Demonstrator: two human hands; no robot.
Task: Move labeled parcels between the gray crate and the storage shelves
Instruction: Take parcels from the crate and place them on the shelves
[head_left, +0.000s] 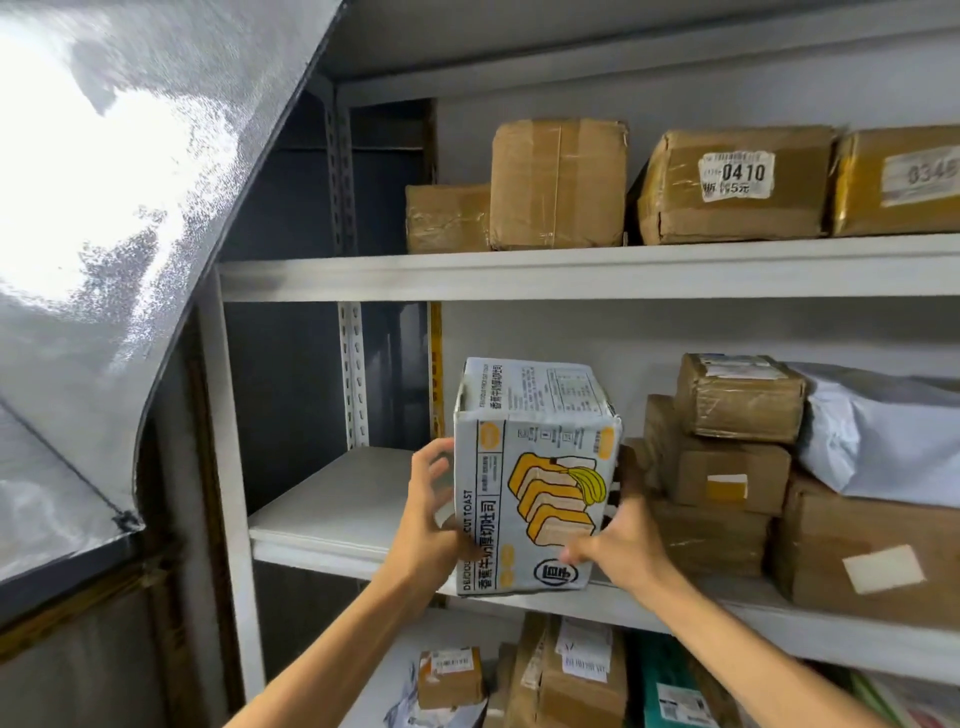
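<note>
A frosted grey sloping panel fills the far left, ending at the white metal upright of the shelving. Left of the grip, the white middle shelf board lies bare back to the dark rear wall, with open room up to the white upper shelf board.

The left hand holds the left side of the white printed carton with yellow toast and banana artwork, fingers curled against it. The right hand clasps its lower right corner, thumb across the front face. The grip is thus clamped on the carton from both sides. The carton sits between the hands at the middle shelf's front lip, tilted slightly; whether its base rests on the board I cannot tell.

Just right of the grip stands a stack of brown taped cardboard boxes, near the carton's right face, and beyond them lies a white plastic mailer bag.
</note>
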